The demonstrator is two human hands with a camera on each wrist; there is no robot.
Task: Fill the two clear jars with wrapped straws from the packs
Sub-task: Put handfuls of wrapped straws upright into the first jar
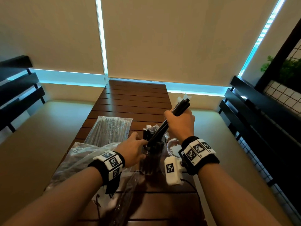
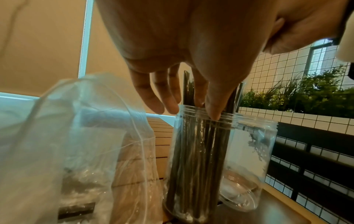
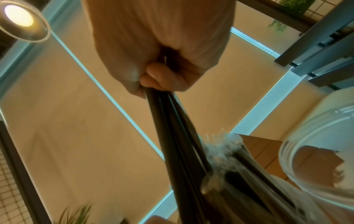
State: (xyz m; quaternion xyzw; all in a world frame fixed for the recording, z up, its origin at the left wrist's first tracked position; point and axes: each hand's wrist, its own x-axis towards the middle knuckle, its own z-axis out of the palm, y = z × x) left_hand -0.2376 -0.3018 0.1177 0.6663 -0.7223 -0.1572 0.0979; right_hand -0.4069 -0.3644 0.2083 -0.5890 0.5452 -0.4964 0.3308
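Fingers of the right hand (image 1: 179, 121) are wrapped in a fist around a small bundle of black wrapped straws (image 1: 169, 121), gripping it near its upper end; the bundle slants down and leftward, with its lower ends at the mouth of the fuller clear jar (image 2: 201, 159). That jar stands upright on the slatted wooden table (image 1: 138, 98) and already holds many dark straws packed against its left side. The left hand (image 1: 132, 152) reaches over the jar's rim with straight, relaxed fingers (image 2: 153, 97), its thumb tip dipped just inside the rim and touching the straws there; it clasps nothing. Just right of this jar stands the second clear jar (image 1: 172, 149), whose contents I cannot make out. A crumpled clear plastic pack (image 1: 84, 157) lies on the table's near left, beside the left wrist, and a flatter pack of straws (image 1: 110, 129) lies farther away on the left. Both wrists wear black bands with white patterned markers (image 1: 112, 162). Green plants (image 2: 310, 97) show behind a wire grid on the right.
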